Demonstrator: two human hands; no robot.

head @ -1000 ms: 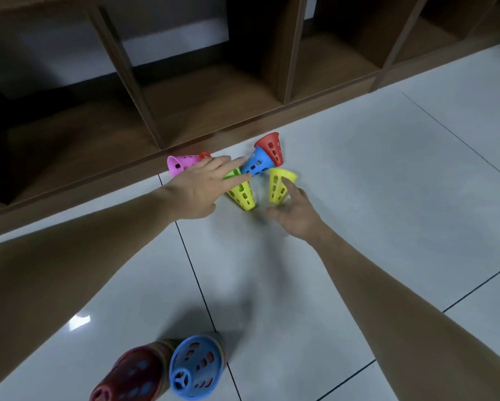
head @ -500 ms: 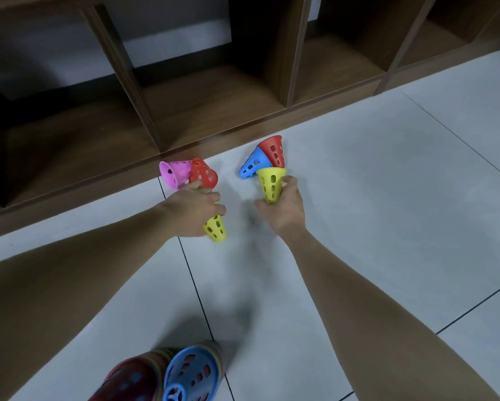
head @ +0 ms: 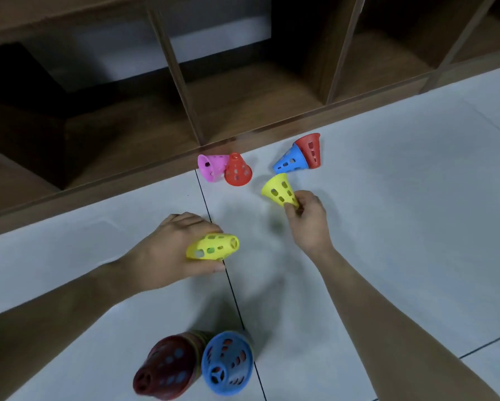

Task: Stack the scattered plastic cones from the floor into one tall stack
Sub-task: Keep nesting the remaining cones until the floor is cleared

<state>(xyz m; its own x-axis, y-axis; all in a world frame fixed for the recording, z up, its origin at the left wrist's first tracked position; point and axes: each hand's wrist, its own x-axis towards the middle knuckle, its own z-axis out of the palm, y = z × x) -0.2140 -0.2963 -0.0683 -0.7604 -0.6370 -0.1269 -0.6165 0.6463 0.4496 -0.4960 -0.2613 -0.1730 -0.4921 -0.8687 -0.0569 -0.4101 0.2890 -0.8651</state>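
My left hand (head: 173,250) grips a yellow cone (head: 212,246) lying sideways, narrow end to the right; something green shows through its holes. My right hand (head: 308,218) pinches the narrow tip of a second yellow cone (head: 279,190), wide mouth up and to the left. On the floor beyond lie a pink cone (head: 211,167) touching a red cone (head: 237,174), and a blue cone (head: 290,162) nested against another red cone (head: 311,150). Near the bottom edge, two stacks stand side by side: a dark red one (head: 165,369) and a blue-topped one (head: 228,362).
A low wooden shelf unit (head: 185,99) with open compartments runs along the far side, its base rail right behind the loose cones. The floor is pale grey tile (head: 387,227) with dark grout lines.
Both hands have pulled back from the cluster toward me, each lifting a yellow cone. The left hand's cone turned sideways. The pink, red and blue cones stayed put.
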